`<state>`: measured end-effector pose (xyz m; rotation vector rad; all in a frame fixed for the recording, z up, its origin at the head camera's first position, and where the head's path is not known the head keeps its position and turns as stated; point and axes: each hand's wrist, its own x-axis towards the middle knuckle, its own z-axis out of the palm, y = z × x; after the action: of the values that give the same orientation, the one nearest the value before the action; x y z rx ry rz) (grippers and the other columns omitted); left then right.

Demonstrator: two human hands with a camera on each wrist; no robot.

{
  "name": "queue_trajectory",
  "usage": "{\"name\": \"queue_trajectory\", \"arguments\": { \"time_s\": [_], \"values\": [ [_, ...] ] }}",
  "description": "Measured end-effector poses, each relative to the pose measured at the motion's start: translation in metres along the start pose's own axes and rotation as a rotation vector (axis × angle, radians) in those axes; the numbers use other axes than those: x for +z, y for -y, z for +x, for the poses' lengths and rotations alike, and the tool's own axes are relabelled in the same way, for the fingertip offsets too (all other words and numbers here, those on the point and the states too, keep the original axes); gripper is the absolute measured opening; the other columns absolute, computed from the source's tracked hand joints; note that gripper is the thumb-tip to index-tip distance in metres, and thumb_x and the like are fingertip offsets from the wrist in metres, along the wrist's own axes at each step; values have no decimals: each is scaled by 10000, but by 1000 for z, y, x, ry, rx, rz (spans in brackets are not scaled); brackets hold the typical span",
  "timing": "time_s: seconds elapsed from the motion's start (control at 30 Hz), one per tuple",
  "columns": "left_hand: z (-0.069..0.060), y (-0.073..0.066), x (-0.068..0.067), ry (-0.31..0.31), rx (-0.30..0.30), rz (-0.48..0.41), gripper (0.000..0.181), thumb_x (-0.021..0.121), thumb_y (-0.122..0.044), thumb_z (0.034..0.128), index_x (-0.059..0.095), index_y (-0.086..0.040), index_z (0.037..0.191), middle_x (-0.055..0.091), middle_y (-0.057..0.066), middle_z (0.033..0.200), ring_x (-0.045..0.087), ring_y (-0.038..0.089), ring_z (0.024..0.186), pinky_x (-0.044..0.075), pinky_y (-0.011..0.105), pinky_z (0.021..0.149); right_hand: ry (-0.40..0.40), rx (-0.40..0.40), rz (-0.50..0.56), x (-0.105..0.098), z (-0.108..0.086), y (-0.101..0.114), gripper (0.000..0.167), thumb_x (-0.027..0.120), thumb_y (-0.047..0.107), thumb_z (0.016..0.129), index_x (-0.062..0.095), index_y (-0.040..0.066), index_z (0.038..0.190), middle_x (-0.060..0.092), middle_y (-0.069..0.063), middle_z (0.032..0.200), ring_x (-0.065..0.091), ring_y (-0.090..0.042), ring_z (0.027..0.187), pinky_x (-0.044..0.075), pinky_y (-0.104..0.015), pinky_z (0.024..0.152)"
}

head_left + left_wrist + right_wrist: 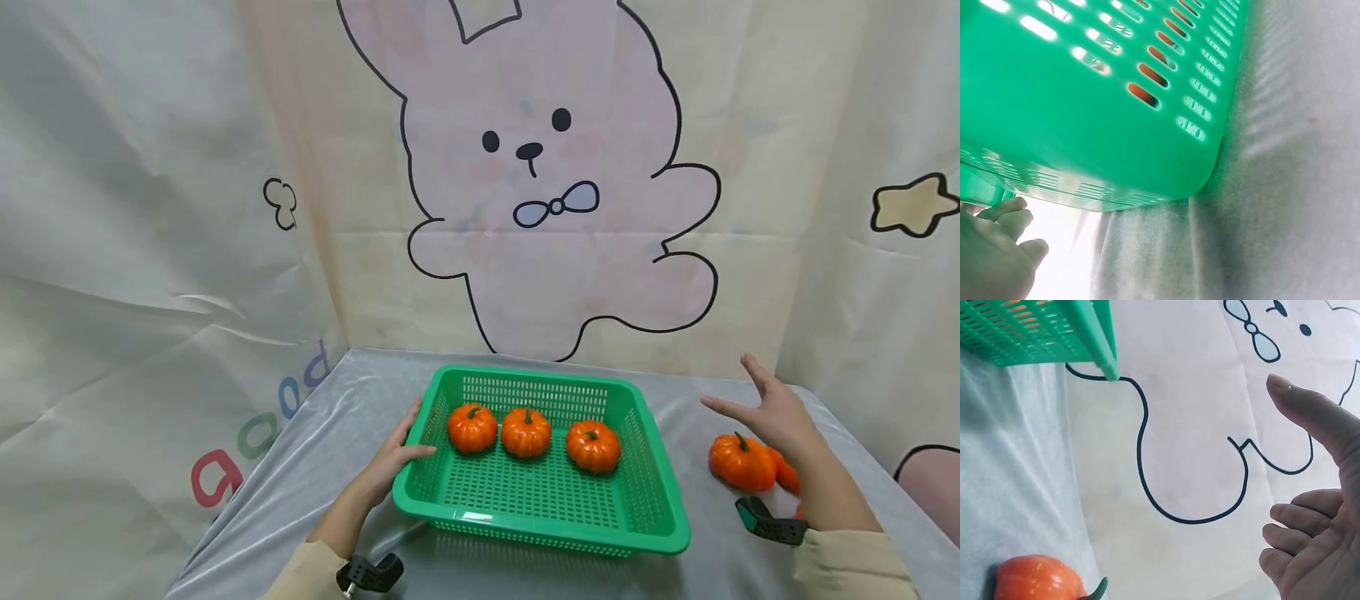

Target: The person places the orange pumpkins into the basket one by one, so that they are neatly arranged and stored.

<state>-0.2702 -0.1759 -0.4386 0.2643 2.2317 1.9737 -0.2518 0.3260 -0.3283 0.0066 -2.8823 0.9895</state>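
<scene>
A green plastic basket [540,542] with slotted walls sits on the cloth, three small orange pumpkins [593,447] in a row inside it. At its left side my left hand [388,462] grips the rim, thumb over the edge and fingers along the outer wall. The left wrist view shows the basket's wall [1085,119] close up, with the left hand [997,250] at the lower left. My right hand [783,412] is raised over more pumpkins [741,463] right of the basket, thumb and fingers spread, holding nothing. Its wrist partly hides those pumpkins.
Grey cloth [300,508] covers the table. Behind it hangs a pale curtain [750,292] with a cartoon bear, and another curtain [150,333] runs along the left side. Each wrist wears a black strap [772,523].
</scene>
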Motion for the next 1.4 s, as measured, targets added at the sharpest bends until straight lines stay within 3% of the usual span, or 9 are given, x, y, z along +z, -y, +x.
{"name": "queue_trajectory", "arguments": {
  "time_s": [0.23, 0.57, 0.9, 1.4],
  "values": [
    [1, 0, -1, 3, 1, -4, 846, 567, -75, 855, 66, -234, 1519, -19, 62, 1585, 39, 325, 1438, 212, 532, 1104, -26, 31, 47, 5, -6, -21, 1017, 563, 507, 869, -90, 8, 1467, -96, -297, 1502, 19, -564, 1328, 196, -727, 928],
    [0, -1, -1, -1, 1, -5, 838, 564, -76, 858, 72, -228, 1519, -10, 59, 1586, 47, 327, 1437, 219, 535, 1100, -43, 171, 126, 16, -11, -46, 1069, 556, 556, 849, -168, 43, 1445, -115, -304, 1488, 5, -560, 1328, 194, -719, 941],
    [-1, -2, 0, 19, 17, -30, 848, 560, -57, 858, 49, -198, 1520, -31, 67, 1585, 8, 320, 1441, 175, 538, 1116, -30, 287, 66, 26, -11, -68, 1099, 540, 600, 835, -160, -1, 1433, -97, -324, 1478, 20, -563, 1321, 167, -714, 967],
    [0, -1, 0, 8, 13, -16, 847, 564, -61, 859, 53, -204, 1520, -35, 53, 1586, -17, 313, 1443, 156, 545, 1121, -11, 357, 17, 38, -12, -91, 1121, 542, 621, 822, -139, -32, 1427, 10, -373, 1457, 112, -577, 1289, 185, -686, 990]
  ]
}}
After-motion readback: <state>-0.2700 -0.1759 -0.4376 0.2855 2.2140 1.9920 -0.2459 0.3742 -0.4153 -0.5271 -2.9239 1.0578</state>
